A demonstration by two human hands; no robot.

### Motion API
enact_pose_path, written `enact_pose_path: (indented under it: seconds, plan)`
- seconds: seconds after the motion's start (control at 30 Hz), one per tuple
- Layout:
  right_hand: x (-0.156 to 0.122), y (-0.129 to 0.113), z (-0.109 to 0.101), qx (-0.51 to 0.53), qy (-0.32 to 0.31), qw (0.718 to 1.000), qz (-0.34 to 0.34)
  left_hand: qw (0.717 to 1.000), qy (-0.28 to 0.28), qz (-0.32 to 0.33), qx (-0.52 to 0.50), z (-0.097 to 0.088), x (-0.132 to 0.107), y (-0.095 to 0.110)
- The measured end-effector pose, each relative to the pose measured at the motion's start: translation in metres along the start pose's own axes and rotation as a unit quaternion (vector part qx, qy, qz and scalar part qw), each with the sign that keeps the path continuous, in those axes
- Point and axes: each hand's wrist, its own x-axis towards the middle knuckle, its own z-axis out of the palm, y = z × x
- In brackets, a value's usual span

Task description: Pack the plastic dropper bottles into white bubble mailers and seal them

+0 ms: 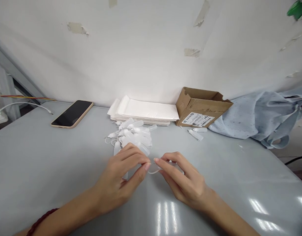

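My right hand point(184, 183) is closed around a small translucent squeeze bottle point(178, 166), mostly hidden by the fingers. A thin metal needle tip point(153, 163) points left out of that grip. From the bottle a white strap point(154, 172) curves below the needle to my left hand point(126, 173). There, thumb and fingertips are pinched on the strap's cap end, which the fingers cover. Just behind my left hand lies a loose pile of similar small bottles point(135, 132) with white straps.
Behind the pile is a stack of white padded envelopes point(148, 111). An open cardboard box point(202, 108) stands beside it, with a few bottles point(196, 134) in front. A phone point(73, 114) and a white cable point(25, 103) lie left; blue cloth point(256, 114) lies right.
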Motion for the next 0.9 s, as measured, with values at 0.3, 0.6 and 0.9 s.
enact_pose_path:
  seconds: [0.3,0.6,0.9]
  plan:
    - [-0.0044,0.0011,0.0007,0.015,-0.007,1.000,-0.004,0.999,0.016,-0.022,-0.029,0.0023,-0.0012,0.0003]
    - [-0.0037,0.0005,0.0020,0.015,-0.003,1.000,-0.008,0.998,0.012,-0.051,-0.047,0.0008,0.0004,0.0023]
    - [-0.0017,-0.0006,0.0004,0.006,0.006,1.000,-0.010,0.997,0.006,-0.050,-0.050,0.0009,0.0003,0.0029]
